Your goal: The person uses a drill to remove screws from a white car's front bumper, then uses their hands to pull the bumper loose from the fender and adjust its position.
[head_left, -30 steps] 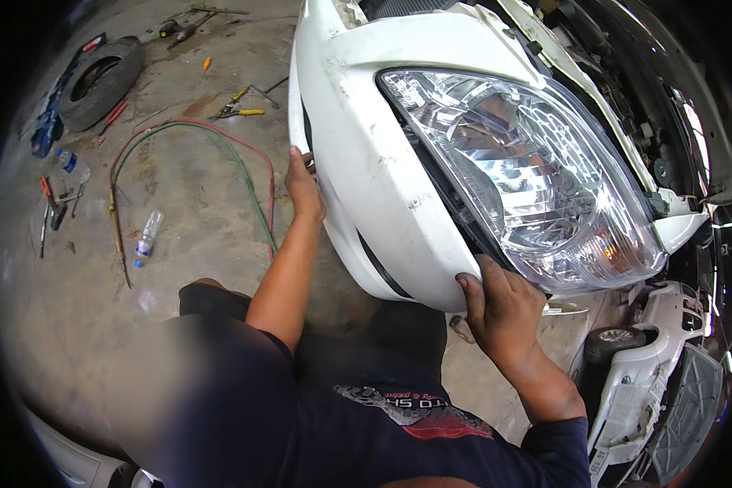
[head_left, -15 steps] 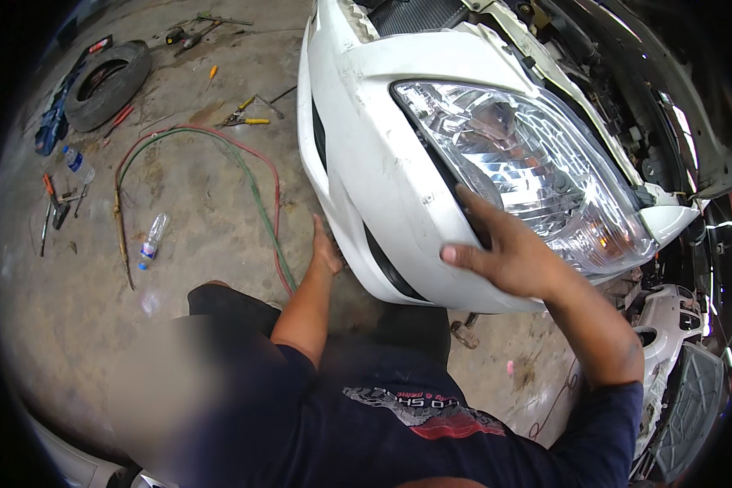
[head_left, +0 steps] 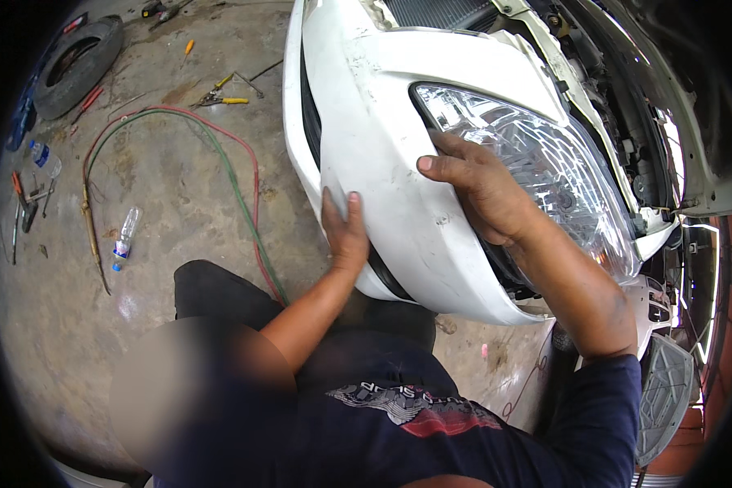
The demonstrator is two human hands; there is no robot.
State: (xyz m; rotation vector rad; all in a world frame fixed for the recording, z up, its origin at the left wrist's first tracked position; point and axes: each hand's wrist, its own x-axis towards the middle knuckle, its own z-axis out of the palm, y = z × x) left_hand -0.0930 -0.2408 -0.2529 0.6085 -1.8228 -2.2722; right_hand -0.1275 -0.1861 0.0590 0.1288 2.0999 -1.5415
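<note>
The white bumper (head_left: 366, 122) fills the middle of the head view, with a dark slot along its left side and scuffs on its face. My left hand (head_left: 346, 232) lies against the bumper's left part, low down, its fingers apart. My right hand (head_left: 480, 183) grips the bumper's edge beside the clear headlight (head_left: 569, 195); the thumb sits on the white surface and the other fingers reach into the gap, their tips partly hidden.
On the concrete floor (head_left: 65, 317) at left are a tyre (head_left: 102, 65), red and green hoses (head_left: 236, 187), pliers (head_left: 215, 98), other tools and plastic bottles (head_left: 126, 236). The engine bay (head_left: 606, 122) is at upper right, with white car body parts (head_left: 659, 390) at lower right.
My left hand moved from the bumper's outer edge onto its face, its fingers spreading. My right hand shifted up along the edge from the lower corner to beside the headlight's upper part.
</note>
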